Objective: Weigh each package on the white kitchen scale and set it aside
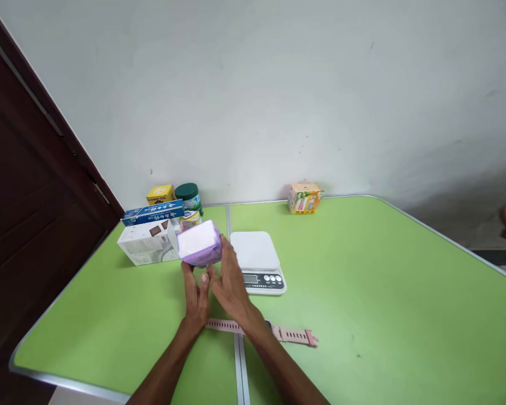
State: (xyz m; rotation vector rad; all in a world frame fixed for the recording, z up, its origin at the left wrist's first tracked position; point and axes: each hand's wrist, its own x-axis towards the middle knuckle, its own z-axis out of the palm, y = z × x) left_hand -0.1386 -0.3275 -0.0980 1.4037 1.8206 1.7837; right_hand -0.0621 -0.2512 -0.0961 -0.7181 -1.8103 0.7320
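A soft purple and white pack [199,244], which looks like a tissue pack, is held up tilted between both my hands, left of a white digital kitchen scale [255,251]. My left hand [196,295] grips its underside from the near left. My right hand [231,278] closes on its right side and lower edge, overlapping the scale's left edge in view. Some fingertips are hidden behind the pack. Below my hands lies a pink-strapped watch [293,336], partly covered by my right forearm.
At the back left stand a white box [149,243], a blue toothpaste-style box [153,214], a yellow box [161,194], a green-lidded jar [188,194] and a small yellow carton [190,219]. An orange pack [305,198] sits near the wall. A seam divides the green table [383,292].
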